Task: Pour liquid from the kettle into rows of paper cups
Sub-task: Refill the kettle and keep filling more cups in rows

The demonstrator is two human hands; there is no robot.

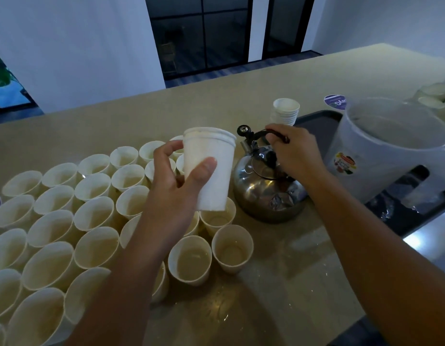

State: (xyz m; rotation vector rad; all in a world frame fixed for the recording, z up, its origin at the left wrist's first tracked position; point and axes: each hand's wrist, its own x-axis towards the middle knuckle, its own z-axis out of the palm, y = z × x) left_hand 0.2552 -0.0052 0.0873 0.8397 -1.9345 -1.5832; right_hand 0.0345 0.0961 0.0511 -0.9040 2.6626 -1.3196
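Taking the steel kettle [267,186] as the landmark, the rows of paper cups [66,221] fill the beige desk [216,101] to its left, packed rim to rim and running toward the near left corner; those nearest the kettle show a little pale liquid at the bottom, while the rest are too dim to judge. Above the cups just left of the kettle, the left hand [174,186] holds a white cup stack [209,171] lifted clear of the desk; its grip is pinched round the stack, thumb on the near side and fingers wrapped behind, and the doubled rim suggests more than one cup nested together. The kettle itself stands on the desk, touching nothing in the rows, its black knobbed whistle tilted up toward the left. Over it, the right hand [294,151] has its grip curled round the dark handle [274,134] at the top of the kettle. Behind the kettle stands a short stack of white cups [286,112], upright on the desk. To the kettle's right a dark tray [314,123] carries a large translucent plastic jug [391,151] with a colourful label, just beside the right wrist. Beyond the jug, at the far right edge, a few more white cups [436,96] sit blurred.
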